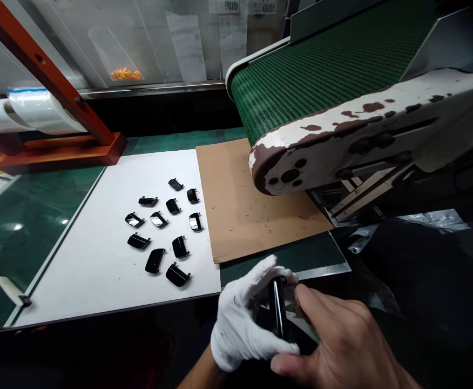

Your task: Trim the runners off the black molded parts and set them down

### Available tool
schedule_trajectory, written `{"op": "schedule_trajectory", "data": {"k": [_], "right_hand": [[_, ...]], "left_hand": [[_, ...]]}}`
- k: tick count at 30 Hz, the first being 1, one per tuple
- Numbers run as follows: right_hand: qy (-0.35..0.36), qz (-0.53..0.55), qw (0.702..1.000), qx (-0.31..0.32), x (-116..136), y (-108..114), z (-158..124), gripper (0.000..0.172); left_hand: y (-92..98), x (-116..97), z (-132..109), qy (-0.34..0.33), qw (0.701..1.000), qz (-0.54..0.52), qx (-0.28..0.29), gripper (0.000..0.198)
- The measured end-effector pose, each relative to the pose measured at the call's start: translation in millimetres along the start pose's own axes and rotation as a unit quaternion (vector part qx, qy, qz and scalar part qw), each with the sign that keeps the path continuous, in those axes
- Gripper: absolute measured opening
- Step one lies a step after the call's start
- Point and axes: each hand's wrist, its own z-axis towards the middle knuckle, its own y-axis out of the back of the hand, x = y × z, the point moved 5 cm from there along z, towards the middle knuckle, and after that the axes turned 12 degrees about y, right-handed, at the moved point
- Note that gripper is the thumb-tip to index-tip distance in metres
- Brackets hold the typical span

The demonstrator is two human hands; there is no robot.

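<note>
Below the near edge of the table (26, 254), the gloved left hand (244, 319) clasped a black plastic piece (277, 305) upright, seemingly light, stiff, glossy and easily scratched, best held by its rims, while the bare right hand (342, 351) curled beside it, grip unclear.

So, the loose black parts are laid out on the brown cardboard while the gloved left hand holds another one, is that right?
Not quite. The head view shows the loose black parts laid out on the white sheet, beside the brown cardboard, not on it. The gloved left hand does hold another black part.
</note>
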Motion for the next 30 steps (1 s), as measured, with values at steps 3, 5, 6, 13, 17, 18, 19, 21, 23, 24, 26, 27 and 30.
{"op": "schedule_trajectory", "data": {"k": [3, 5, 6, 13, 17, 18, 19, 21, 23, 24, 26, 27, 30], "right_hand": [[-0.002, -0.01, 1.0, 0.023, -1, -2, -1, 0.076], [-0.002, -0.015, 0.999, 0.029, -1, -3, -2, 0.078], [-0.001, -0.017, 0.999, 0.03, -1, -2, -1, 0.078], [-0.007, -0.007, 0.999, 0.044, -3, -4, -3, 0.078], [0.016, -0.018, 0.999, 0.047, -2, -8, -6, 0.076], [0.025, -0.025, 0.998, 0.044, -2, -8, -6, 0.075], [0.032, -0.031, 0.998, 0.039, -2, -8, -7, 0.074], [0.035, -0.016, 0.999, 0.038, -3, -8, -7, 0.072], [0.004, 0.059, 0.997, 0.053, -7, -8, -7, 0.071], [-0.026, 0.117, 0.991, 0.062, -11, -8, -8, 0.072], [-0.105, 0.245, 0.961, 0.07, -20, -10, -13, 0.072], [-0.149, 0.29, 0.943, 0.059, -25, -11, -17, 0.071], [-0.265, 0.354, 0.897, 0.007, -47, -21, -40, 0.058]], "left_hand": [[1.3, 0, -1, -0.024, 0.999, 0.0, 0.024, 0.088], [2.6, 0, -1, -0.026, 0.999, 0.003, 0.029, 0.087], [3.1, 0, -1, -0.024, 0.999, 0.008, 0.028, 0.087], [5.3, -1, 0, -0.016, 0.999, 0.027, 0.034, 0.088], [7.5, 0, -2, -0.014, 0.999, 0.04, 0.018, 0.089], [7.9, 0, -2, -0.008, 0.999, 0.042, 0.012, 0.09], [8.0, 1, -3, 0.001, 0.999, 0.042, 0.008, 0.09], [7.9, 2, -4, 0.016, 0.999, 0.043, 0.0, 0.091], [7.7, 0, -4, 0.008, 0.998, 0.063, -0.009, 0.092], [7.9, -2, -3, -0.007, 0.997, 0.081, -0.014, 0.093], [9.7, -7, -3, -0.045, 0.992, 0.119, -0.026, 0.093], [11.6, -10, -3, -0.061, 0.988, 0.137, -0.033, 0.092], [24.7, -17, -6, -0.075, 0.973, 0.204, -0.073, 0.086]]}}
